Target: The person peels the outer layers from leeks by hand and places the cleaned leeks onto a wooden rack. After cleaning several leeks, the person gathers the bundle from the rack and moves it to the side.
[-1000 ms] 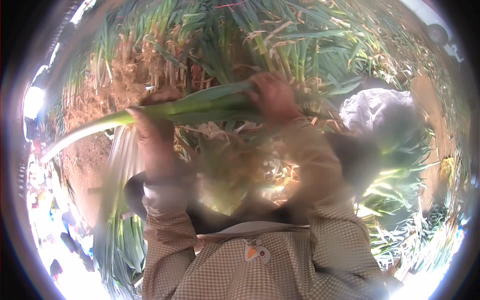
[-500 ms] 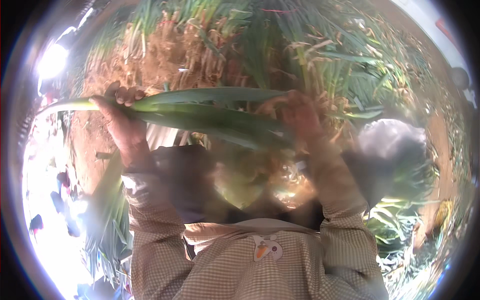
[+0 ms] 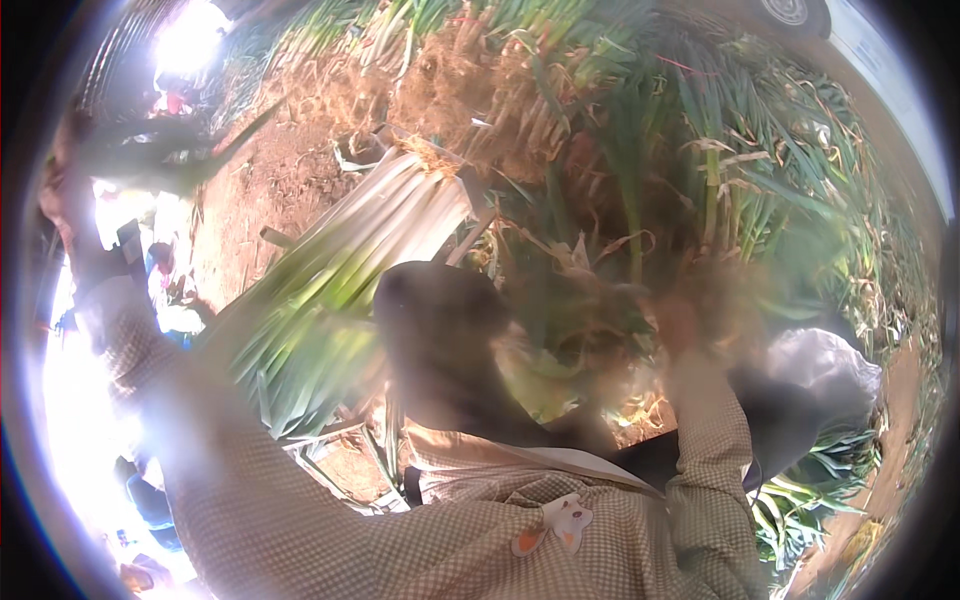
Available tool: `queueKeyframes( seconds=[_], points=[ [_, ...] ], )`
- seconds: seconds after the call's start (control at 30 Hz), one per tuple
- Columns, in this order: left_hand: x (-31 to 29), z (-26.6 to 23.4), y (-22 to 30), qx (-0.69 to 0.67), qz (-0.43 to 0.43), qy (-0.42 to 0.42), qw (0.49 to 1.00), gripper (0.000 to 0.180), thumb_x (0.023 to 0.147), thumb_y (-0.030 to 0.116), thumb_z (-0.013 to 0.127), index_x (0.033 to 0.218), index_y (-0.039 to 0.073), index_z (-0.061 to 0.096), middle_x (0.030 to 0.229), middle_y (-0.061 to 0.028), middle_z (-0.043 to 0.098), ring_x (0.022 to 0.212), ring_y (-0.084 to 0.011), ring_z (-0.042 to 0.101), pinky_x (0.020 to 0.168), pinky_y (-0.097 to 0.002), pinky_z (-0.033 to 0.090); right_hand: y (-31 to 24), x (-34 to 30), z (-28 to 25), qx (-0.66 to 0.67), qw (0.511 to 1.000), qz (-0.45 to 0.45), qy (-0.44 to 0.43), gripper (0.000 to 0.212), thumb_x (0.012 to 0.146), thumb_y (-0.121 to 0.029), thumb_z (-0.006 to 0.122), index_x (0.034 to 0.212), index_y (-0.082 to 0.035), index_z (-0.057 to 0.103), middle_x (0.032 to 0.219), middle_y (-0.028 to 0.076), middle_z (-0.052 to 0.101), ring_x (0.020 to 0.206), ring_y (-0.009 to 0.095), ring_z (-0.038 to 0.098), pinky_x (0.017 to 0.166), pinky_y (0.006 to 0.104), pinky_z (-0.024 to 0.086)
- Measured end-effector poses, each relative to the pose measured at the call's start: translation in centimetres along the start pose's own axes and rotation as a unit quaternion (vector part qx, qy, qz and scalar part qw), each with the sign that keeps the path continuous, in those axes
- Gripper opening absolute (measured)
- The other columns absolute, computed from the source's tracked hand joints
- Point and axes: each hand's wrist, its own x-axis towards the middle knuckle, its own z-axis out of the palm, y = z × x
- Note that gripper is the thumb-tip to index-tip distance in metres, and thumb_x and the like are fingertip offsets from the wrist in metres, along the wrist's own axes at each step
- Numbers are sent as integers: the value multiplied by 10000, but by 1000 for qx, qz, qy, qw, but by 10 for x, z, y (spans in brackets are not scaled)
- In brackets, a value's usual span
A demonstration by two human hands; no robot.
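Note:
At the far left, my left arm is stretched out and my left hand is closed on a leek. The dark green leaves of this leek trail to the right and are smeared by motion; its white stalk is not visible. My right hand is a blur in front of me, low among leek leaves and dry husks. Its fingers cannot be made out. Between the hands lies a neat row of trimmed leeks, white stalks side by side, with roots at the far end and green leaves toward me.
Across the back stand heaped leeks with tangled brown roots, reaching along the right side. A whitish plastic bag sits by my right knee. My dark-clad left knee rises beside the row. Bare soil shows at left, and a vehicle stands at upper right.
My left hand has swung far left with the leek, uncovering the row of leeks. My right hand has come off the leek's leaves and dropped lower. The view has shifted leftward.

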Motion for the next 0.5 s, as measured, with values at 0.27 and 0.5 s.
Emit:
queueKeyframes(
  seconds=[0.27, 0.5],
  points=[
    [-200, -1, 88, -104, -33, -534, 839, 398, 864, 87, 670, 1254, 40, 606, 996, -104, 699, 842, -175, 667, 661, -305, 523, -25, 7, 6, 98, 987, -102, -75, 196, 888, -130, 620, 1059, -38, 644, 998, 205, 644, 960, 381, 628, 821, 452, 499],
    [-359, 1, 76, -123, -28, -625, 770, 289, 901, 266, 593, 1120, 93, 665, 1021, -185, 687, 959, -341, 669, 819, -413, 527, -142, 44, -13, 208, 965, -158, -11, 149, 880, -67, 614, 1014, -17, 657, 955, 190, 663, 921, 369, 651, 784, 431, 510]
  ],
)
